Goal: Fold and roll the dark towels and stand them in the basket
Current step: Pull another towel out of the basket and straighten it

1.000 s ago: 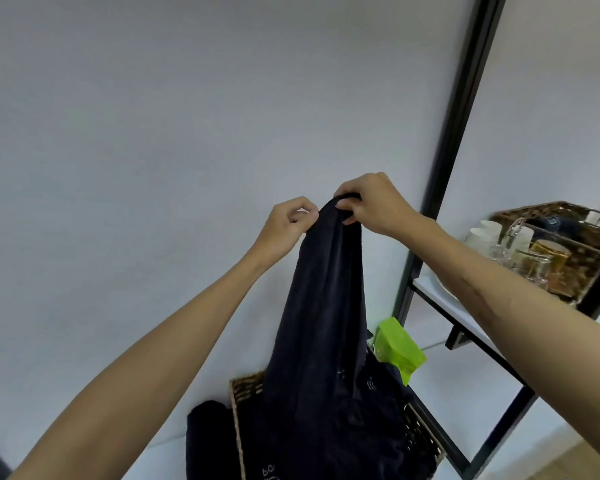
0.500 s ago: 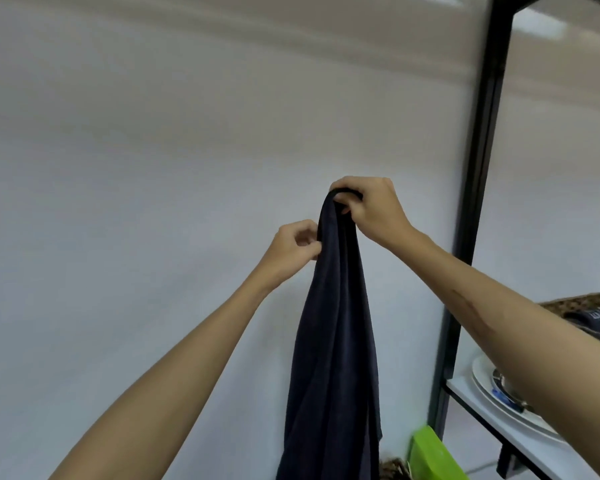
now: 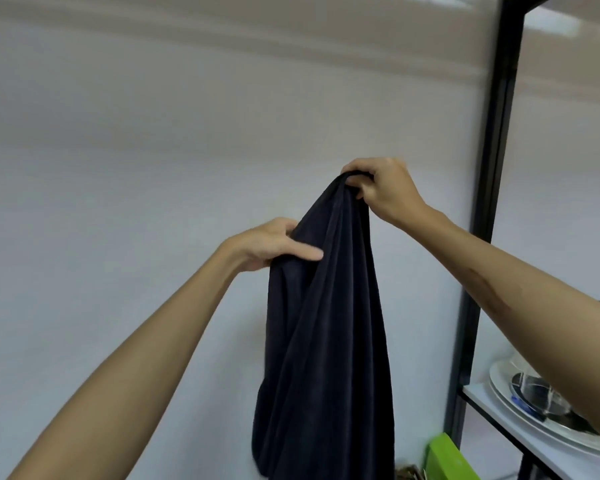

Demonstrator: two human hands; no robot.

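Lower now, the left hand [image 3: 271, 244] grips the dark towel's [image 3: 326, 323] edge below the right hand [image 3: 383, 192], whose fingers pinch its top.

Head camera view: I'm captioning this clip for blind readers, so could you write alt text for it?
Two bare hands hold a dark towel up before a pale wall: the right hand grips its top, the left hand pinches an edge lower down. A black shelf frame with white plates stands at right.
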